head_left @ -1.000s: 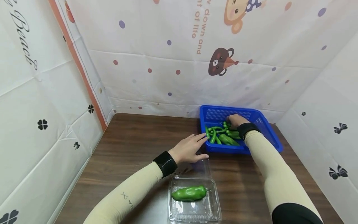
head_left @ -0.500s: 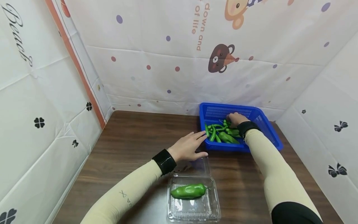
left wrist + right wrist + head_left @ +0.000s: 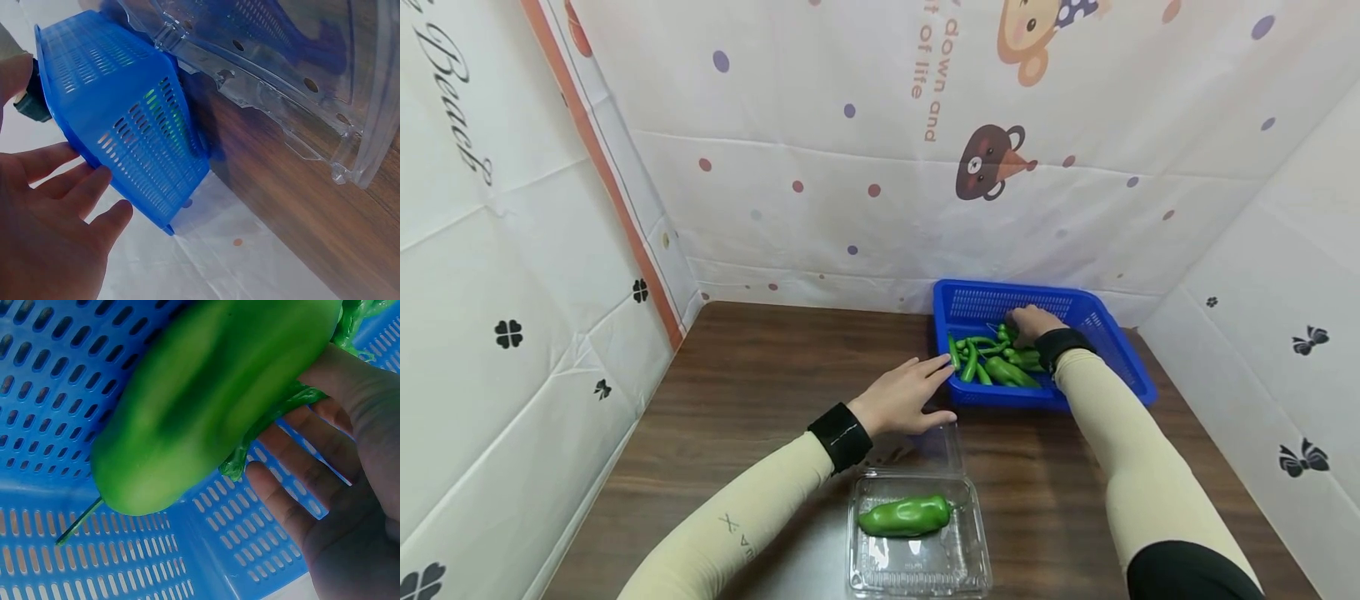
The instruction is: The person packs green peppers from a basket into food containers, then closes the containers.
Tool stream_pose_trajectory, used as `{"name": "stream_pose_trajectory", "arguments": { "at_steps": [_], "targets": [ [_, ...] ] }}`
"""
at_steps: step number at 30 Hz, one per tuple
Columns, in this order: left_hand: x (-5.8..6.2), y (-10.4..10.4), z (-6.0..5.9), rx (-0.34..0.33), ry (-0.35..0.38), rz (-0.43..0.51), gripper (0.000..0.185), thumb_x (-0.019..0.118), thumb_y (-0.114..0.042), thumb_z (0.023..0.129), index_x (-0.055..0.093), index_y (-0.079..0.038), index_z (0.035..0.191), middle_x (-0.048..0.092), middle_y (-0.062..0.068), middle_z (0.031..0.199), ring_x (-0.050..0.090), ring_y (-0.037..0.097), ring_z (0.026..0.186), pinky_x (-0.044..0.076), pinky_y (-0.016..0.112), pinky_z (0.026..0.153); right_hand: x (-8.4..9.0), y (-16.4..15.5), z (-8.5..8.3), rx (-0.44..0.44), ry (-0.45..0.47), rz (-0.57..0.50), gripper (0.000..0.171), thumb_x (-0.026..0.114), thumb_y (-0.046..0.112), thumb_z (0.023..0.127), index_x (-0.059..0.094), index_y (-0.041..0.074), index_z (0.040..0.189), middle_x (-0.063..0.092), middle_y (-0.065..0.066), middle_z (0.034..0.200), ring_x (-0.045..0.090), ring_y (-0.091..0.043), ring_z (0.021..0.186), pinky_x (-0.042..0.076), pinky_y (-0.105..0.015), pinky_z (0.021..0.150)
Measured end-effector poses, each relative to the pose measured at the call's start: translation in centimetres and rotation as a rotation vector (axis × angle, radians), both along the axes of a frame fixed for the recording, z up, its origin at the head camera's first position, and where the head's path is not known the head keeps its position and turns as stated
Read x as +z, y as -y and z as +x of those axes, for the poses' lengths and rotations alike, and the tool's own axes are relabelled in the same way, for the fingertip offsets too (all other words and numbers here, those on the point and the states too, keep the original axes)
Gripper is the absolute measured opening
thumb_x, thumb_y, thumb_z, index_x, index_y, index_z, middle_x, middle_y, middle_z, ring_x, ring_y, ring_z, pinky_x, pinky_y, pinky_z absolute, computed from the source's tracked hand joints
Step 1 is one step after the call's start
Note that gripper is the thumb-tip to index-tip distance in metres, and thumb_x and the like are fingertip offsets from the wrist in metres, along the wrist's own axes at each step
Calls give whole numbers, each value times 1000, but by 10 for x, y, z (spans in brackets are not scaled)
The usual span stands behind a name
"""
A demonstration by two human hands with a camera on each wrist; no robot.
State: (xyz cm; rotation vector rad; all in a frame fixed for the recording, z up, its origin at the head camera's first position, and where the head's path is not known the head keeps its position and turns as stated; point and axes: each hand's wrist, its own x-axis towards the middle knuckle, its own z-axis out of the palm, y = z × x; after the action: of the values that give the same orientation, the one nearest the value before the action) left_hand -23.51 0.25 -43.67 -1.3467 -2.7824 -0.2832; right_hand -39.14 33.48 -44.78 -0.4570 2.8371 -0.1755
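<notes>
My left hand (image 3: 904, 398) rests its fingertips on the front left rim of the blue plastic basket (image 3: 1011, 396). In the left wrist view its fingers (image 3: 87, 187) lie extended along the rim. My right hand (image 3: 1034, 323) reaches down into the basket among the green peppers (image 3: 1011, 372). In the right wrist view a large green pepper (image 3: 187, 419) fills the foreground, and the thumb and some fingertips of the right hand (image 3: 337, 469) disappear behind it and a thinner green pepper (image 3: 269, 425). Whether they grip one is hidden.
A clear plastic clamshell box (image 3: 917, 575) stands open at the front of the brown table (image 3: 760, 375), holding one green pepper (image 3: 905, 517). Its lid (image 3: 936, 450) lies folded back beneath the left hand. Patterned white sheets (image 3: 812, 217) enclose the back and sides.
</notes>
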Motion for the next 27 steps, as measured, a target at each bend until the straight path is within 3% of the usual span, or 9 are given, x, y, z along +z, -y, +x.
{"name": "stream_pose_trajectory", "arguments": {
  "at_steps": [27],
  "targets": [
    [-2,0,0,-1,-14,10,77,54,-58,102,40,-7,158,34,11,165,33,21,151,27,46,124,6,-6,3,-20,-8,-27,47,80,7,88,63,-9,129,62,-33,125,57,-52,118,54,-60,90]
  ]
}}
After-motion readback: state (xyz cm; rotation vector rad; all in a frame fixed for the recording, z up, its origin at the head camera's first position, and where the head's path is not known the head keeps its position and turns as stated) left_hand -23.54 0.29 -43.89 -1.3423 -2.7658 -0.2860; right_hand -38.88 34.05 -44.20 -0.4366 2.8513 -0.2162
